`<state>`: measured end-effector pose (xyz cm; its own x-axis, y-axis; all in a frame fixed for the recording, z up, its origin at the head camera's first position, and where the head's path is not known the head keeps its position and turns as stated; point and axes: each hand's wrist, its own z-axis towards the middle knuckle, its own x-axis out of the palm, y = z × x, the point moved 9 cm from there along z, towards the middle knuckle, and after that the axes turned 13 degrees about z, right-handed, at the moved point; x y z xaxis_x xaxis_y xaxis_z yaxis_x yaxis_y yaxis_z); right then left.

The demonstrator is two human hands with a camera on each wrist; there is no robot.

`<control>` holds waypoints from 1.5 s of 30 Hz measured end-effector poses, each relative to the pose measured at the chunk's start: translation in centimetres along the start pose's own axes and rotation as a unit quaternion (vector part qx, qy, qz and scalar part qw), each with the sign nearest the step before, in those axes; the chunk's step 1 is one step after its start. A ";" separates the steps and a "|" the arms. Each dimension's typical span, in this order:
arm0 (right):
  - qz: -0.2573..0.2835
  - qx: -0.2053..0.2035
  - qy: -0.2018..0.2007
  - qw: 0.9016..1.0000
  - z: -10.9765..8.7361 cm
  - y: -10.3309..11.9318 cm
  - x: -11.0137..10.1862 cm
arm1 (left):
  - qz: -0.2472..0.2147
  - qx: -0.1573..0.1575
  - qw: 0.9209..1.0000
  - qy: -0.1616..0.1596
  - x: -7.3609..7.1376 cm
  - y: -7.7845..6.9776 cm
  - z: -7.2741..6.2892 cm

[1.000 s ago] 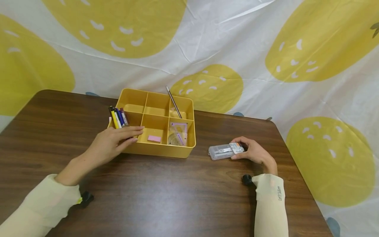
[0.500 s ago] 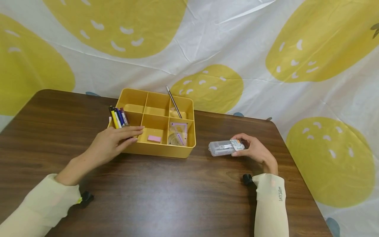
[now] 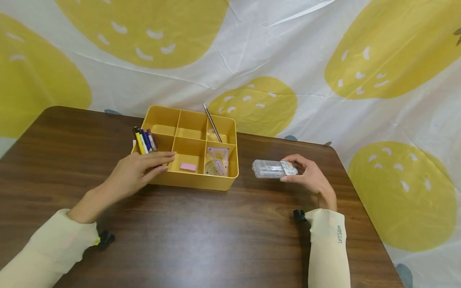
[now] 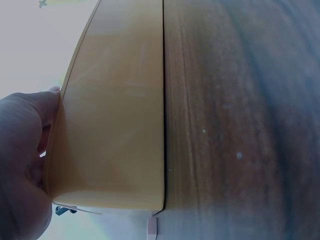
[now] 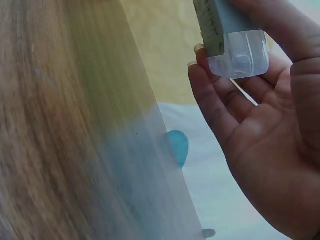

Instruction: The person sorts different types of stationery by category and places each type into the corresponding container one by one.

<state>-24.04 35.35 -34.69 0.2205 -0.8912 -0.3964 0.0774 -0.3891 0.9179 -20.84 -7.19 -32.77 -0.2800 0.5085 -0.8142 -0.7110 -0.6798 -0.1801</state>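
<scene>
Yellow plastic sets the scene: a six-compartment organizer tray (image 3: 196, 182) sits toward the far side of the dark wooden table (image 3: 201, 236), and your left hand (image 3: 138, 170) rests on its near-left corner, fingers nearly straight and laid across the rim, thumb side against the wall, which looks like a steadying hold to keep the tray from sliding. Your right hand (image 3: 309, 178) pinches one end of a clear plastic case (image 3: 270, 168), thumb over the top and fingers curled beneath; the case hangs clear of the table, roughly level, to the right of the tray and apart from it. The right wrist view shows its translucent end (image 5: 239, 52) caught between thumb and fingertips, a grip at the tip that leaves most of the case free ahead of your hand. Inside the tray, a bundle of markers (image 3: 145, 141) leans out of the near-left compartment just beyond your left fingers, a pink eraser (image 3: 187, 167) lies flat in the near-middle one, a set square and protractor (image 3: 216, 162) share the near-right one, and a thin pencil (image 3: 211, 123) slants out of the far-right one. Cream sleeves cover both forearms, and a white cloth printed with yellow strawberries (image 3: 252, 60) hangs behind.
</scene>
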 end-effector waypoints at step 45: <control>0.104 -0.156 0.012 0.982 3.5 7.1 4.6 | -0.007 0.002 1.000 -0.002 0.2 0.2 -0.1</control>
<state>-25.84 27.72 -30.06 0.2857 -0.9365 -0.2032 0.3215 -0.1060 0.9410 -21.01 -7.27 -33.04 -0.2725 0.5196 -0.8098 -0.7177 -0.6703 -0.1886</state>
